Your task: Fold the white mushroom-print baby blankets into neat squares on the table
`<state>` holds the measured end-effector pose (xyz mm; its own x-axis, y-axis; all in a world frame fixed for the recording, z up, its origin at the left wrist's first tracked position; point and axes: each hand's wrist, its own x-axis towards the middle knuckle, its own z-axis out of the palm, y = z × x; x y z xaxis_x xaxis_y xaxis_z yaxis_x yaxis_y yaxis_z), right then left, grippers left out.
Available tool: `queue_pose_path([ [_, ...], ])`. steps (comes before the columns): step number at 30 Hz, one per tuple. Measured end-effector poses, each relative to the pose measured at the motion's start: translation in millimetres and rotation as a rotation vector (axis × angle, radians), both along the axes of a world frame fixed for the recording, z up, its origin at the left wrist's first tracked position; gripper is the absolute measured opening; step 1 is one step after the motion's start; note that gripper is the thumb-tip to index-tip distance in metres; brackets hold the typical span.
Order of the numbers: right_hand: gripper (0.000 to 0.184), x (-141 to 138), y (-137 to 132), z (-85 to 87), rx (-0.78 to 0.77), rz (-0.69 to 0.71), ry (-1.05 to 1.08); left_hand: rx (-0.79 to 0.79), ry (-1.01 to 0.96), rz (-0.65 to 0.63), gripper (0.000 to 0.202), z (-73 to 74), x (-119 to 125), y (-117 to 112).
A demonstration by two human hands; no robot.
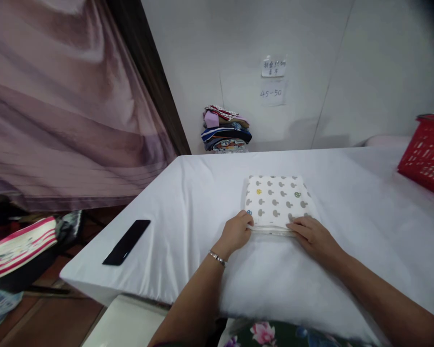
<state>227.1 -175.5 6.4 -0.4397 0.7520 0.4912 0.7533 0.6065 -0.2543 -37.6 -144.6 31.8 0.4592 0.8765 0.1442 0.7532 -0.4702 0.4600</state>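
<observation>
A folded white cloth (pixel 275 200) printed with grey mushroom-like shapes, plus a few yellow, green and blue ones, lies flat on the white-covered table (pixel 210 193). Its layered near edge faces me. My left hand (pixel 237 230) pinches the near left corner, thumb and fingers closed on it. At the near right corner, my right hand (pixel 313 237) grips the edge with its fingers on top. The thumbs are partly hidden by the fingers and cloth. A bracelet circles my left wrist.
A black phone-like slab (pixel 126 242) lies on the table's left side. Folded clothes (pixel 226 130) are stacked beyond the far edge. A red basket (pixel 428 154) stands at the right. Paper signs (pixel 273 79) hang on the wall; a pink curtain (pixel 68 96) drapes at left.
</observation>
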Motion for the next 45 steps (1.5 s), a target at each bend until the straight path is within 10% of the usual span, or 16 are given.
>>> queue_pose_path([
  [11, 0.022, 27.1, -14.6, -4.3, -0.004, -0.094, 0.251, -0.013, -0.08, 0.013, 0.023, 6.5, 0.2, 0.1],
  [33, 0.028, -31.9, 18.1, 37.5, -0.276, 0.028, -0.116, 0.221, 0.027, -0.048, 0.015, -7.5, 19.4, 7.3],
  [45, 0.025, -24.1, 9.8, 23.7, -0.174, 0.083, -0.136, 0.25, 0.08, -0.144, 0.011, 5.3, 17.2, -6.6],
])
